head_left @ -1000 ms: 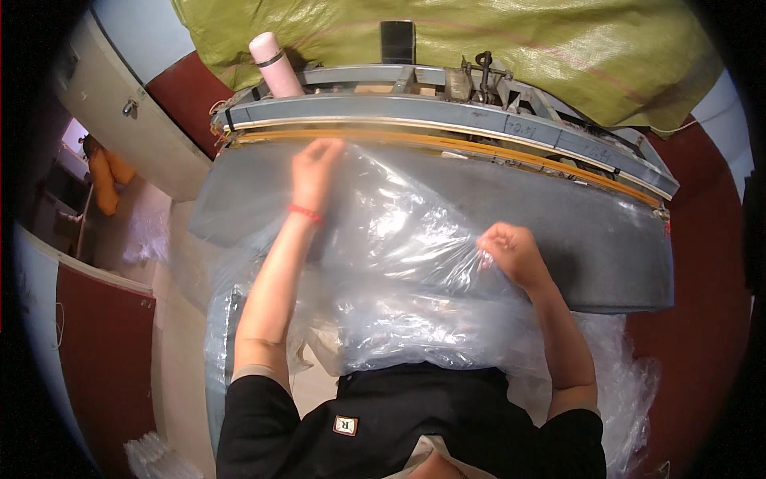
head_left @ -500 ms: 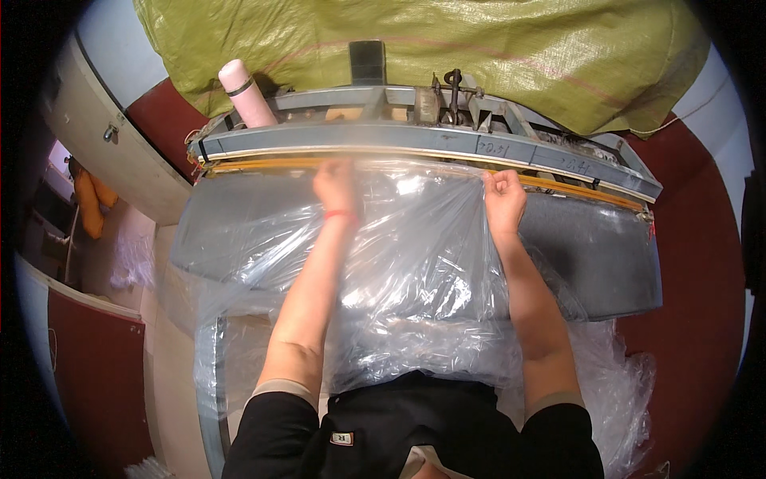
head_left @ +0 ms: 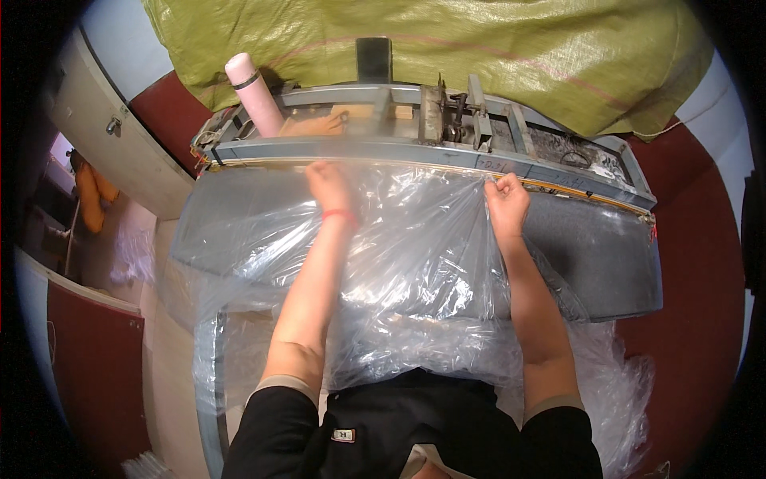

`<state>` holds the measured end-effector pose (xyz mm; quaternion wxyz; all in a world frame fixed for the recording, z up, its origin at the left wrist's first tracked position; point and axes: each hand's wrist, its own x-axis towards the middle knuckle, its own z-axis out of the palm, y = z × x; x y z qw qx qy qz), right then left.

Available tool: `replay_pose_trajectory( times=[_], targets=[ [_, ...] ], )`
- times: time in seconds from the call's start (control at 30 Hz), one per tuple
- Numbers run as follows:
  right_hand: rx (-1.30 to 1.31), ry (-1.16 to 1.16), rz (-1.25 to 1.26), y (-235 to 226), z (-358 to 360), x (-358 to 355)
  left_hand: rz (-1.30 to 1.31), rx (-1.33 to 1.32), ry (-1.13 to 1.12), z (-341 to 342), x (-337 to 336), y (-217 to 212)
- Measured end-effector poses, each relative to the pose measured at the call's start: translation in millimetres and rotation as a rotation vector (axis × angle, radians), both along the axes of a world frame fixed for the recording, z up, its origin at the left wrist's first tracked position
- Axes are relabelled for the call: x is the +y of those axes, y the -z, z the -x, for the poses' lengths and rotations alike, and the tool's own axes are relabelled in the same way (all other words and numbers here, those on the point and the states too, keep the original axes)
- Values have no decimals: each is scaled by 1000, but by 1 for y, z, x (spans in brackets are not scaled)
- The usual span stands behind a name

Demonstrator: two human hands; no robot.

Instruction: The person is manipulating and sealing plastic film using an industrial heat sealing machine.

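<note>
left hand (head_left: 329,185) pinched clear plastic bag (head_left: 415,263) edge | right hand (head_left: 506,206) pinched same edge | bag mouth lay at sealer bar (head_left: 415,153), just beyond fingertips | tip: keep edge taut, flat, square between grips

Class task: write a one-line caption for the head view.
Both hands, left hand and right hand, hold clear plastic film against the sealing machine's bar.

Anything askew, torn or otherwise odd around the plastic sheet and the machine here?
Nothing looks damaged. The clear plastic sheet is wrinkled and bunched near the body, but no tear shows. The left hand and right hand hold its far edge at the metal bar. A pink tube leans slightly on the machine.
</note>
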<state>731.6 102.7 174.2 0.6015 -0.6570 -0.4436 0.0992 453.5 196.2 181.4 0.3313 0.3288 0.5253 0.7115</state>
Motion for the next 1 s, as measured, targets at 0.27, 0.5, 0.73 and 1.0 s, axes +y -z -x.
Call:
replay_pose_trajectory(
  times=[0.27,0.5,0.73,1.0],
  targets=[
    [-89,-158,-129,-16,13,-42,-160,1352,49,46,-18,-2],
    [27,-94,110,-33,-3,-144,-68,452,823,42,-86,-53],
    [-573,-395,-274,-121,66,-114,-73,418,940,39,-144,-112],
    [-349,-996,-287,-129,130,-59,-276,667,756,51,-158,-128]
  ],
)
